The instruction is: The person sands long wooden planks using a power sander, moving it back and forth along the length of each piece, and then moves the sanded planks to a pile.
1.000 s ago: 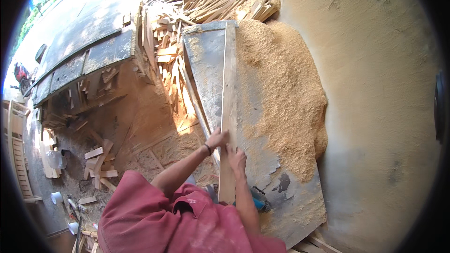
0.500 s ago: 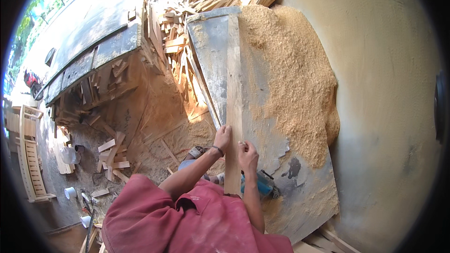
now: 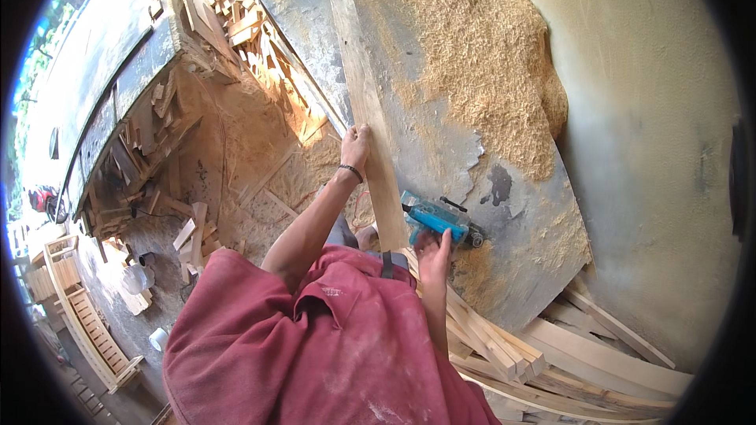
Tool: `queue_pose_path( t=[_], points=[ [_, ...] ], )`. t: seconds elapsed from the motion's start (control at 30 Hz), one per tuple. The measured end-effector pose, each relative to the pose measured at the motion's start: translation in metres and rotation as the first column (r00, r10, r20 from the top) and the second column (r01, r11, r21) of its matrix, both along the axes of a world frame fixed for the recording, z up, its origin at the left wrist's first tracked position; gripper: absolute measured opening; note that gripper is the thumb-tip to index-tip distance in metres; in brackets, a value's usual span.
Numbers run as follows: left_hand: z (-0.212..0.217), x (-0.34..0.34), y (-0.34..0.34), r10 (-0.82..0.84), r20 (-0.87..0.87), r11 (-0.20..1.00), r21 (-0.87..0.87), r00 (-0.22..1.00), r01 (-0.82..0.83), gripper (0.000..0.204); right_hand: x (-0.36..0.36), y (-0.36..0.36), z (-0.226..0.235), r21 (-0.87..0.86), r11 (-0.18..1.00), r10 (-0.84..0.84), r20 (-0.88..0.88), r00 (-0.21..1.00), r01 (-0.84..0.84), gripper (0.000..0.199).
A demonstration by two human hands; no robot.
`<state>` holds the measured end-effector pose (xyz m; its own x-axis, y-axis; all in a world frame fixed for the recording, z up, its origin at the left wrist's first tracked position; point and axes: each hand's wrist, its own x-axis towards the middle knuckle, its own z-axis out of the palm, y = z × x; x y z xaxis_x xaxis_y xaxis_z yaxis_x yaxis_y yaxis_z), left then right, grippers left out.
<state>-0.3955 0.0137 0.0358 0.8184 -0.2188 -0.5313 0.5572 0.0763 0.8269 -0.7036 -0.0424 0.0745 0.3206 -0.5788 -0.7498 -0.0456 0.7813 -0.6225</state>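
Note:
A long narrow wooden board (image 3: pixel 364 79) lies lengthwise on the grey worktable (image 3: pixel 398 149), its near end close to my body. My left hand (image 3: pixel 358 147) is closed over the left edge of this board, about two thirds of the way down it. To the right of the board's near end rests a teal electric hand planer (image 3: pixel 437 216) with a black front part. My right hand (image 3: pixel 433 252) is at the planer's near side, fingers apart and overlapping its body. Whether those fingertips press on it is hard to make out.
A large heap of wood shavings (image 3: pixel 488 55) covers the table's right side, against a plastered wall (image 3: pixel 630 110). Wood strips (image 3: pixel 496 346) lie at the lower right. Offcuts (image 3: pixel 244 24) pile up beyond the left edge, near another bench (image 3: pixel 118 55). A slatted wooden frame (image 3: pixel 90 315) stands far left.
My right hand has left the board's side and moved down to the planer. My left hand keeps to the board's left edge. The view has shifted toward the table's near end.

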Motion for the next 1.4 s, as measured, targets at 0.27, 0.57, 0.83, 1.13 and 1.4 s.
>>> queue_pose_path(
  t=[0.27, 0.57, 0.83, 1.13, 1.4],
  points=[
    [-0.009, 0.005, 0.010, -0.007, 0.055, 1.000, -0.006, 0.998, 0.007, 0.027, 0.081, -0.016, 0.003, 0.085, 0.705, -0.708, 0.141, 0.692, 0.704, 0.066],
    [-0.022, 0.011, 0.009, 0.022, 0.011, 0.996, -0.088, 1.000, -0.021, 0.030, -0.012, 0.003, -0.002, -0.060, 0.882, -0.468, 0.004, 0.884, 0.467, 0.034],
    [-0.052, 0.007, -0.031, -0.235, 0.225, 0.833, 0.548, 0.946, 0.076, 0.037, -0.049, 0.033, 0.032, -0.252, 0.915, -0.336, -0.046, 0.941, 0.315, 0.025],
    [-0.042, 0.011, 0.001, -0.596, 0.307, 0.474, 0.881, 0.742, 0.016, 0.075, -0.060, 0.015, 0.055, -0.285, 0.958, -0.088, -0.158, 0.983, 0.040, 0.044],
    [-0.039, -0.003, -0.024, -0.689, 0.326, 0.470, 0.881, 0.648, 0.057, 0.096, -0.052, 0.010, 0.066, -0.400, 0.873, 0.186, -0.254, 0.949, -0.278, 0.037]
  ],
)
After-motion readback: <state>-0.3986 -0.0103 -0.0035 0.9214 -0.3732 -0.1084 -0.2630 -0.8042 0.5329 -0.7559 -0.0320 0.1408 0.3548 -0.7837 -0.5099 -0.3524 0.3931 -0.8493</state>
